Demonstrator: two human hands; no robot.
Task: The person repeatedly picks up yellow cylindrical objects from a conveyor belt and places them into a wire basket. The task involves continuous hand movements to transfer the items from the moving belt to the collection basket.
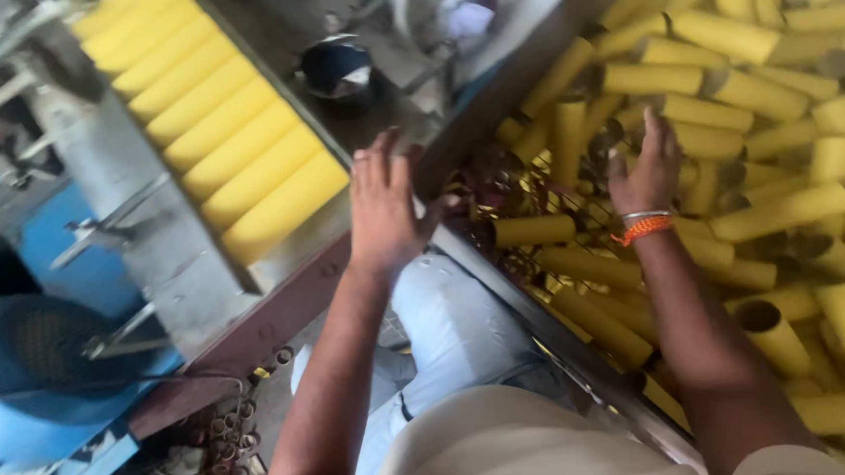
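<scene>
Yellow tubes (688,156) lying heaped in the bin at right, right hand (646,166) reaching palm-down onto them, fingers loose, grasping nothing. Left hand (382,209) resting flat, released, over the metal bin edge (492,84), beside neatly rowed tubes (235,146).

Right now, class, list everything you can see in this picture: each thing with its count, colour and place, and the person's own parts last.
Loose tubes: many, yellow, piled in the bin at right.
Row of tubes: about nine, yellow, laid side by side on the tray at upper left.
Bin edge: one, dark metal, running diagonally between the two hands.
Small rings: several, dark, on the floor at lower left.
Machine part: one, blue, at far left.
Wristband: one, orange with a silver bangle, on the right wrist.
Left hand: open, resting on the bin edge.
Right hand: open, reaching among the loose tubes.
</scene>
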